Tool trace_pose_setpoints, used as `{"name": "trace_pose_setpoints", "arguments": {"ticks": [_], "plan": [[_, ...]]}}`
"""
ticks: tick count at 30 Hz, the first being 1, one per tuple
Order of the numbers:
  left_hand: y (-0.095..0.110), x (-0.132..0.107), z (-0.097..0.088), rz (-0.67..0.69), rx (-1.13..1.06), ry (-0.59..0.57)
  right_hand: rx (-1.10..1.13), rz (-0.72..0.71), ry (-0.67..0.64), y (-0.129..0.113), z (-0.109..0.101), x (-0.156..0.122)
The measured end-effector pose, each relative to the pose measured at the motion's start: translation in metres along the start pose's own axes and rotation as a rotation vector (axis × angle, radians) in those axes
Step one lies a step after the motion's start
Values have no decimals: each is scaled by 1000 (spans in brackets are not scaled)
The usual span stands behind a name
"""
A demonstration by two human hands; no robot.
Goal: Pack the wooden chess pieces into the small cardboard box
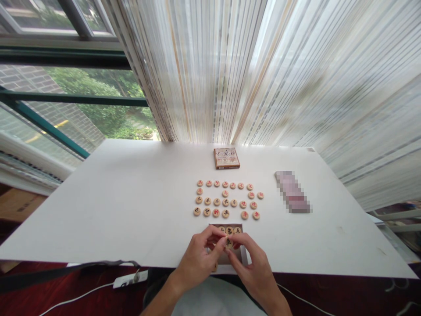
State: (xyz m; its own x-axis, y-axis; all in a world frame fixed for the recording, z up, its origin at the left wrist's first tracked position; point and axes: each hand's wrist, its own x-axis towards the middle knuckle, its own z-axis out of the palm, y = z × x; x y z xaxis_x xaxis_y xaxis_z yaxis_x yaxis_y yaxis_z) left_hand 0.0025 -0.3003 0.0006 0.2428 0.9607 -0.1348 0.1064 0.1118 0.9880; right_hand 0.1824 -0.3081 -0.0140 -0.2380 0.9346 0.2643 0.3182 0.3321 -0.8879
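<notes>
Taking the open box as the clock's centre, a striped string curtain is hanging from about eleven to two o'clock, and a window is showing greenery at half past ten. Below these, a white table is spreading widely. The left hand is slanting in from seven o'clock, its thumb and forefinger nearly closed. The right hand is slanting in from five, its thumb and forefinger curving with a small gap. Their fingertips are bunching over the box, right at a black-marked disc; whether either is gripping it, I cannot tell. A pixelated, pinkish object is lying at two o'clock, and a flat printed box at twelve. Between that and the hands, round pieces, red-marked and black-marked, are lying in rows.
</notes>
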Motion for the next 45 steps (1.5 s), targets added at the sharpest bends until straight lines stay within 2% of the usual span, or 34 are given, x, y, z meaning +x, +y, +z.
{"name": "trace_pose_setpoints", "arguments": {"ticks": [8,17,26,30,35,45], "plan": [[1,-3,-1,6,-14,-44,42,64,17,2,-1,-3],[2,-3,-1,47,31,-44,113,103,0,-3,-3,-2],[-5,-8,-1,133,249,-60,132,232,28,0,-3,-2],[-9,-9,-2,189,280,-76,110,270,46,3,-2,-4],[-8,-9,-2,199,285,-77,90,276,72,3,0,-4],[-9,-9,-5,161,297,-49,105,260,13,0,-1,-2]]}}
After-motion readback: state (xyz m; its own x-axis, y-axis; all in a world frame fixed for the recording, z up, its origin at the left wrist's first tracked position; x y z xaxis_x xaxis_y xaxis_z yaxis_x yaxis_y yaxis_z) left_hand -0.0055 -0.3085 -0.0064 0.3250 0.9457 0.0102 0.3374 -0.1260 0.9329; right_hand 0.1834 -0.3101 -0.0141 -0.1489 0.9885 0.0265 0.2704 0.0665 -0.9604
